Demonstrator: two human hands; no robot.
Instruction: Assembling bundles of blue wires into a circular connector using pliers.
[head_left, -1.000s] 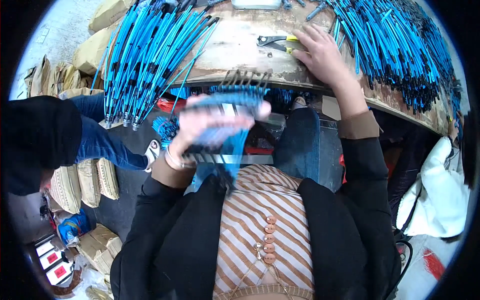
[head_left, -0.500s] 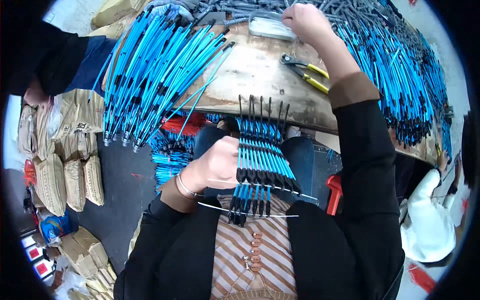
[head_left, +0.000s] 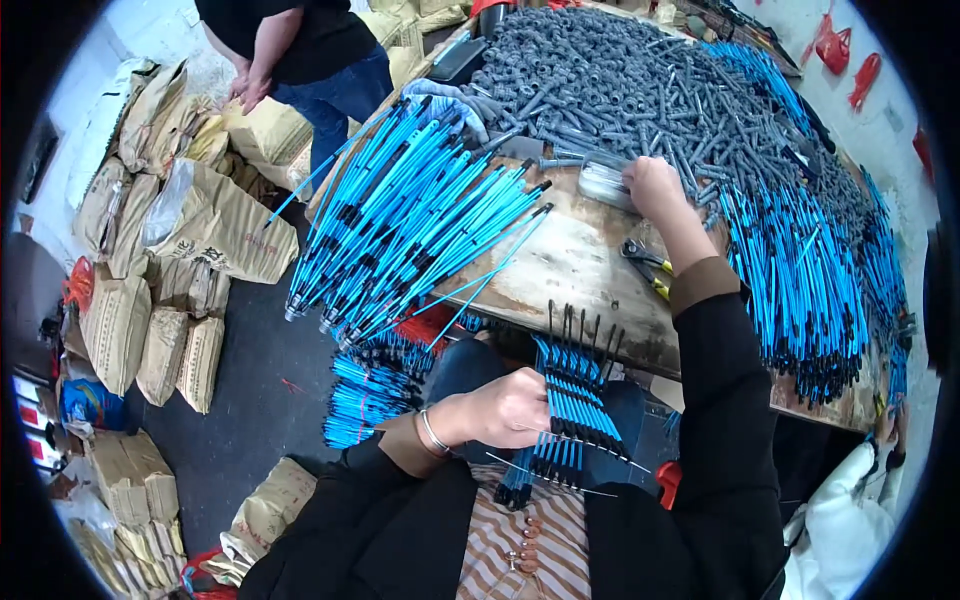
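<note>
Clasping blue rods point(head_left: 578, 405) with left grip point(head_left: 515, 408), just off the near edge of the surface point(head_left: 565, 258), lengthwise toward it. Poised with right grip point(head_left: 655, 188), the nearer one, at the right end of a clear tray point(head_left: 605, 201) beyond; cannot tell whether pinching anything.

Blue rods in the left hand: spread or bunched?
Spread: the blue rods fan out in a row, their dark upper tips apart, with the left hand gripping the row's left side.

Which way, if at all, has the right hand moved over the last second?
Yes: against the pliers lying on the table, the right hand has moved forward, from their yellow handles to the right end of the clear box.
</note>
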